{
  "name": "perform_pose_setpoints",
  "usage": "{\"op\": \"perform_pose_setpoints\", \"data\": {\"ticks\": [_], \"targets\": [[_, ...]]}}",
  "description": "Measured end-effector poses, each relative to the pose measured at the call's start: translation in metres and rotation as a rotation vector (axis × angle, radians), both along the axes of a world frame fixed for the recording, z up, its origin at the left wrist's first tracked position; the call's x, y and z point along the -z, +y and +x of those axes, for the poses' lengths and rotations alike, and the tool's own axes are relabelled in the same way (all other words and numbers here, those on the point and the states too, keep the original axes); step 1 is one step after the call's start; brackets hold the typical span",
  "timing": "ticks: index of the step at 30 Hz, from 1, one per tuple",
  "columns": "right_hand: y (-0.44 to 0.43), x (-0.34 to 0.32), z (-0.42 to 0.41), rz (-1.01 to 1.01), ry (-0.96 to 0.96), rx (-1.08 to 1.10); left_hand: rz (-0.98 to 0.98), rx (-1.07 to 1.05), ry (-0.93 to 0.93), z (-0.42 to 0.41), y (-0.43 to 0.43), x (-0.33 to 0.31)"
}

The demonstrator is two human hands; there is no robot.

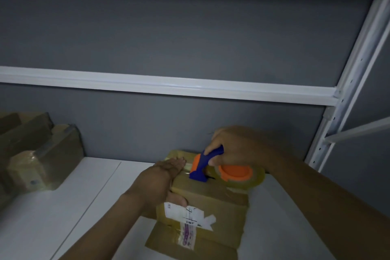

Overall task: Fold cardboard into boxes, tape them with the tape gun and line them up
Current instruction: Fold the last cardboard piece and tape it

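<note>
A cardboard box [202,202] is seen lying on a white table [52,213], close to the grey back wall [168,27] and under a white shelf rail [168,85]. The box is pinned by the left hand [162,181], which is laid flat across its top edge with the fingers [178,162] stretched out and open, while the thumb is hooked down over the near side. A torn white label [187,215] with a strip of printed tape is stuck on the near face, just below that thumb. A tape gun [221,171] is pressed onto the top of the box, just right of the left fingertips; its blue handle is gripped by the closed fingers of the right hand [230,145], and its orange hub and clear tape roll are turned towards the right. A glossy band of tape is seen along the box's top seam. Well apart, at the far left of the table, other taped boxes [40,158] are lined up in a row against the wall. A white upright post [356,69] is seen at the right edge.
</note>
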State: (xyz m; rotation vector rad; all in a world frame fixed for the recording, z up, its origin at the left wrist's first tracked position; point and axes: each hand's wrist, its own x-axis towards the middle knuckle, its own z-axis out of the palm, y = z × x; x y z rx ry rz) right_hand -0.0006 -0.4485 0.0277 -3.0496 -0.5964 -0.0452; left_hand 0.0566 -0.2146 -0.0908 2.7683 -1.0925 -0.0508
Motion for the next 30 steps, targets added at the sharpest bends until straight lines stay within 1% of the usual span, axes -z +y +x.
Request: {"op": "perform_pose_setpoints", "data": {"ticks": [3, 10, 14, 17, 20, 24, 30], "targets": [[-0.010, -0.007, -0.003, 0.008, 0.030, 0.016, -0.042, -0.012, 0.047, 0.008, 0.000, 0.003], [-0.040, -0.013, -0.022, 0.041, 0.080, 0.060, -0.067, 0.015, 0.077, 0.013, 0.001, 0.002], [-0.056, -0.005, -0.035, 0.058, 0.069, 0.119, 0.005, 0.043, 0.021, 0.014, -0.003, 0.000], [-0.047, 0.003, -0.035, 0.020, 0.012, 0.107, 0.113, 0.083, -0.070, 0.013, -0.010, -0.007], [-0.039, 0.005, -0.030, 0.007, -0.004, 0.107, 0.163, 0.125, -0.083, -0.001, -0.028, -0.014], [-0.043, 0.003, -0.029, -0.002, -0.014, 0.112, 0.116, 0.179, -0.080, -0.017, -0.060, -0.001], [-0.048, 0.001, -0.030, 0.072, -0.021, 0.114, 0.059, 0.157, -0.120, -0.004, -0.053, 0.010]]}}
